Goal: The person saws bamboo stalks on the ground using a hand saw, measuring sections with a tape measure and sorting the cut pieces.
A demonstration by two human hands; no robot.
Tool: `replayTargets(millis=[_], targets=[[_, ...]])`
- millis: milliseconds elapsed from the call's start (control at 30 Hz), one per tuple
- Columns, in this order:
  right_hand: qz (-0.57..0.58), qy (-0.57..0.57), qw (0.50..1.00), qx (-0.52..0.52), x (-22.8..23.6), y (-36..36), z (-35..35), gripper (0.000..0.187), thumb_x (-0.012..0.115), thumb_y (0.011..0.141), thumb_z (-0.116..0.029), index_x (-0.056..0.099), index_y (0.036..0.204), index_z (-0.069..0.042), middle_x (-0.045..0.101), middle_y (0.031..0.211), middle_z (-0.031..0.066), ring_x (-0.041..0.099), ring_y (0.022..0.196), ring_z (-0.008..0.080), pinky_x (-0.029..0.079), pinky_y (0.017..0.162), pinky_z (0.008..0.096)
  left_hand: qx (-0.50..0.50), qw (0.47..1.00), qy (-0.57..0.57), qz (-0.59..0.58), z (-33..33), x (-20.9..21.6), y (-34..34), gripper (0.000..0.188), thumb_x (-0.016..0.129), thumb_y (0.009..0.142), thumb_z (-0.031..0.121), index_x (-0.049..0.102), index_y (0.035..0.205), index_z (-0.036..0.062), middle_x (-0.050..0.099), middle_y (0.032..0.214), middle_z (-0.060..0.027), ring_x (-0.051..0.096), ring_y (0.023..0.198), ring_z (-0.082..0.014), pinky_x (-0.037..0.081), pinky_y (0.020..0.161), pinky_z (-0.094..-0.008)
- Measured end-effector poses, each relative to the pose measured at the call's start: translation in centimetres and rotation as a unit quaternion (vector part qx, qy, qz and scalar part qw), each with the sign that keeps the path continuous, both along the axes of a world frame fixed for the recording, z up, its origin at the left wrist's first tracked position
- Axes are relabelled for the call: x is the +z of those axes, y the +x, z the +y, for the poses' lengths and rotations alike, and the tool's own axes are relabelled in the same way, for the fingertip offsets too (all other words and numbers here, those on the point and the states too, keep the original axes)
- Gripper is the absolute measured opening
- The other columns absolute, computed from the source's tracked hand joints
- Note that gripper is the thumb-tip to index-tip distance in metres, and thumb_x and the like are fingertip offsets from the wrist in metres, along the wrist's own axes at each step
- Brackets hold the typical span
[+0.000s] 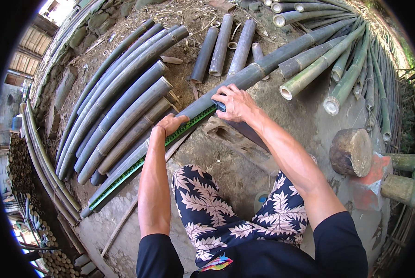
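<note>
A long grey-green bamboo pole [281, 53] runs slantwise from the far right, under both hands, to the lower left. Along its near side lies a bright green tape measure blade [119, 182], pulled out straight. My right hand [237, 104] is closed around the dark tape measure case [221, 106], with its fingers against the pole. Farther down the pole, my left hand [171, 123] grips the bamboo, its thumb beside the tape; some of its fingers are hidden. The tape's far end reaches close to the pole's lower-left end.
Several cut bamboo poles [119, 99] lie side by side at the left. Short bamboo pieces [222, 44] rest beyond my hands. More poles [325, 65] fan out at the far right. A round log [353, 150] stands to the right; a hollowed wooden block [240, 144] lies before my knees.
</note>
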State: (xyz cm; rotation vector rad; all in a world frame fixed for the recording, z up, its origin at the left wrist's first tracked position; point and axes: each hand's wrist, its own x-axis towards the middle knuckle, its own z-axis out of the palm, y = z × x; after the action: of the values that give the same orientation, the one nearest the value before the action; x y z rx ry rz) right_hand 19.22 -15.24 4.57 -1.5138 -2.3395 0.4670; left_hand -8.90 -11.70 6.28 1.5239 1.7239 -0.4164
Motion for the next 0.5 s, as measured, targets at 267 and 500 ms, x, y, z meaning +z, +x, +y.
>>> replayTargets(millis=[267,500], targets=[[-0.053,-0.045,0.997,0.03,0.3,0.8,-0.5,0.056,0.064,0.083,-0.045,0.062,0.13,-0.013,0.056,0.124,0.009,0.05,0.118,0.0293,0.054,0.092,0.0455,0.003,0.999,0.046,-0.006,0.0,-1.9,0.3,0.091,0.059,0.076,0.066,0.057,0.135,-0.0028,0.056,0.139,-0.0262,0.054,0.129,-0.0373,0.041,0.108,-0.0409],[-0.087,-0.217,0.967,0.104,-1.5,-4.5,-8.6,0.065,0.055,0.09,-0.052,0.057,0.138,-0.009,0.048,0.139,0.0121,0.043,0.125,0.029,0.057,0.078,0.0371,0.012,0.999,0.047,-0.005,0.0,-3.8,-0.1,0.085,0.059,0.076,0.066,0.063,0.13,0.0006,0.056,0.14,-0.0241,0.053,0.131,-0.0365,0.039,0.108,-0.0418]])
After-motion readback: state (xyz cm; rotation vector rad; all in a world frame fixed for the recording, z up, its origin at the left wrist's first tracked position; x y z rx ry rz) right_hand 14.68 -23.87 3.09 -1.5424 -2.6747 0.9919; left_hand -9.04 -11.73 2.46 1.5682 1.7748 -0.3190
